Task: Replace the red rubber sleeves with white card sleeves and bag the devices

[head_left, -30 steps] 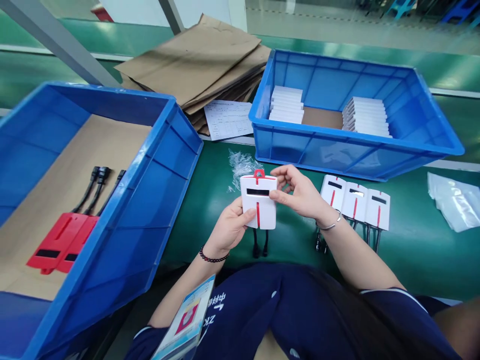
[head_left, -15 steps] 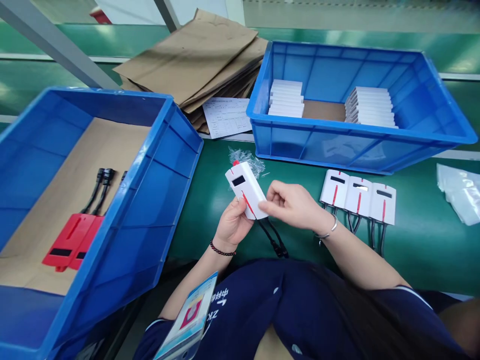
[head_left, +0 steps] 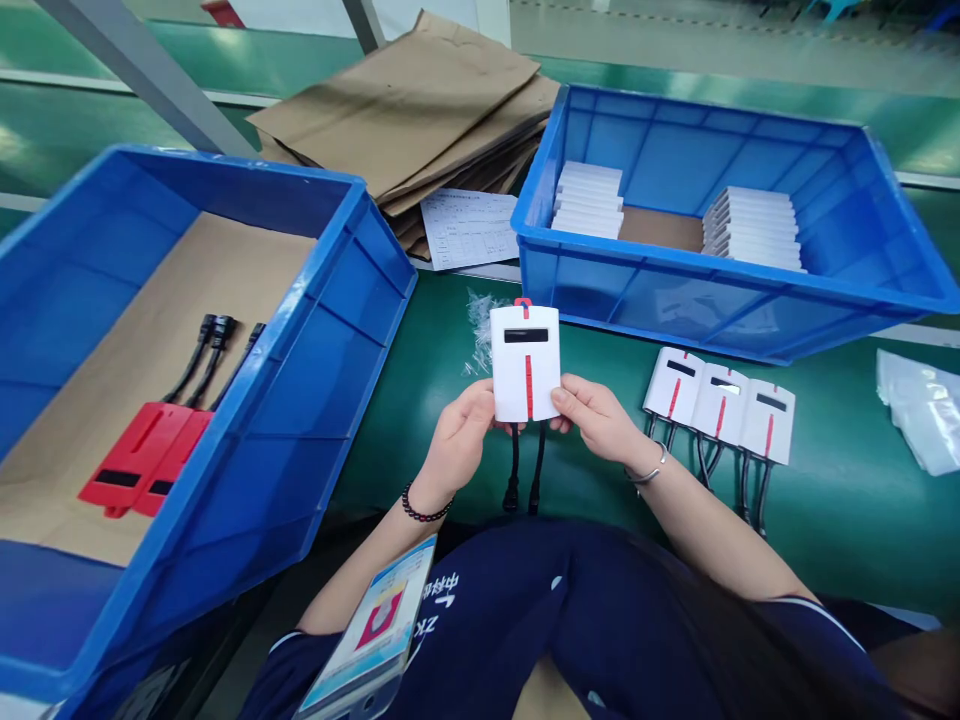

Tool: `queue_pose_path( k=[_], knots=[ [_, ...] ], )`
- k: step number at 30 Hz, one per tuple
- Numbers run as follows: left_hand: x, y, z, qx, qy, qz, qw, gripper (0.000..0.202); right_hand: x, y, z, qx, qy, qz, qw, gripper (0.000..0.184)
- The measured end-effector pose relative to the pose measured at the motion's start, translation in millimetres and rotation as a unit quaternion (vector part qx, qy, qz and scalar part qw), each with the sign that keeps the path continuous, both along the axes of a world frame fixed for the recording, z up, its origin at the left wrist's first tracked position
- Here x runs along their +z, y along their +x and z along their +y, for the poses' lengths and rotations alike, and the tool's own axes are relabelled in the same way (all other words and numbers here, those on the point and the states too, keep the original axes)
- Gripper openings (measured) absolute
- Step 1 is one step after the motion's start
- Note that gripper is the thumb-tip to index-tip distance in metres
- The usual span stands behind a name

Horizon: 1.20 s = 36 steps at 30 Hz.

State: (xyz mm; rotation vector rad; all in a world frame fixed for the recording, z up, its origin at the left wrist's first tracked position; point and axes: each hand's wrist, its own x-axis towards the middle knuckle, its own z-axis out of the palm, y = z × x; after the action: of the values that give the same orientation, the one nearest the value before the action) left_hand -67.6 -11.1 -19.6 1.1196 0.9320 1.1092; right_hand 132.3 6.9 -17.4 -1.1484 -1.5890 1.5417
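I see the white unit (head_left: 525, 362) held upright above the green bench (head_left: 420, 400), in the gap between the two crates. The left hand (head_left: 457, 440) pinches its lower left corner and the right hand (head_left: 596, 415) its lower right, both closed on it. Two black leads (head_left: 525, 470) hang from its bottom edge. Bare bench lies beneath it. Three finished units (head_left: 720, 405) lie side by side just to the right, near the right crate (head_left: 720, 290), which holds two white stacks. The left crate (head_left: 322, 270) holds two red units (head_left: 142, 465).
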Motion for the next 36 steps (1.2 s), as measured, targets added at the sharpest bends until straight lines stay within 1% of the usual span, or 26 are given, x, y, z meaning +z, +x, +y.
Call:
queue_pose_path(
  k=[2, 3, 5, 8, 12, 14, 16, 19, 21, 22, 24, 26, 27, 29, 30, 32, 34, 36],
  knots=[
    [-0.1, 0, -1, 0.001, 0.009, 0.032, 0.999, 0.043, -4.1, 1, 0, -0.006, -0.025, 0.022, 0.999, 0.054],
    [-0.2, 1, -1, 0.002, 0.005, 0.040, 0.999, 0.040, -5.4, 1, -1, -0.008, -0.034, 0.030, 0.999, 0.055],
    [-1.0, 3, 0, 0.008, -0.014, 0.043, 0.999, 0.039, -6.7, 0, -1, -0.013, -0.045, 0.037, 0.998, 0.055],
    [-4.3, 7, 3, 0.017, -0.044, 0.023, 0.999, 0.038, -6.9, 0, -2, -0.023, -0.044, 0.013, 0.999, 0.055],
    [-10.4, 13, 6, 0.013, -0.095, -0.016, 0.995, 0.041, -8.8, 0, -6, -0.056, -0.029, -0.019, 0.998, 0.048],
    [-12.1, 18, 8, -0.003, -0.118, -0.021, 0.993, 0.042, -10.2, 3, -11, -0.080, -0.017, -0.031, 0.996, 0.044],
    [-13.1, 25, 11, -0.027, -0.124, -0.012, 0.992, 0.043, -10.4, 11, -17, -0.092, -0.010, -0.060, 0.994, 0.040],
    [-16.8, 40, 21, -0.066, -0.116, 0.016, 0.991, 0.048, -6.7, 35, -26, -0.104, 0.001, -0.144, 0.984, 0.035],
    [-22.2, 55, 29, -0.101, -0.120, 0.047, 0.986, 0.051, -2.9, 60, -33, -0.148, 0.028, -0.220, 0.964, 0.040],
    [-25.7, 63, 34, -0.119, -0.123, 0.071, 0.983, 0.050, -1.5, 75, -36, -0.182, 0.054, -0.266, 0.945, 0.044],
    [-32.9, 82, 42, -0.150, -0.122, 0.121, 0.974, 0.046, -0.8, 104, -44, -0.245, 0.114, -0.371, 0.889, 0.047],
    [-38.0, 100, 49, -0.163, -0.107, 0.168, 0.966, 0.044, -3.3, 129, -52, -0.278, 0.142, -0.476, 0.822, 0.046],
    [-39.1, 108, 53, -0.166, -0.096, 0.189, 0.963, 0.043, -5.7, 139, -56, -0.284, 0.129, -0.521, 0.794, 0.047],
    [-37.8, 121, 58, -0.173, -0.064, 0.237, 0.954, 0.043, -11.8, 152, -63, -0.294, 0.065, -0.586, 0.752, 0.050],
    [-35.4, 126, 60, -0.177, -0.044, 0.266, 0.947, 0.042, -15.1, 156, -65, -0.294, 0.033, -0.604, 0.740, 0.053],
    [-28.8, 134, 60, -0.191, 0.002, 0.325, 0.926, 0.041, -21.2, 160, -69, -0.290, -0.008, -0.620, 0.729, 0.056],
    [-22.3, 142, 57, -0.210, 0.039, 0.376, 0.902, 0.044, -26.4, 165, -70, -0.290, -0.019, -0.623, 0.726, 0.058],
    [-18.6, 151, 51, -0.236, 0.058, 0.413, 0.877, 0.051, -31.4, 174, -71, -0.305, -0.021, -0.627, 0.717, 0.058]
  ],
)
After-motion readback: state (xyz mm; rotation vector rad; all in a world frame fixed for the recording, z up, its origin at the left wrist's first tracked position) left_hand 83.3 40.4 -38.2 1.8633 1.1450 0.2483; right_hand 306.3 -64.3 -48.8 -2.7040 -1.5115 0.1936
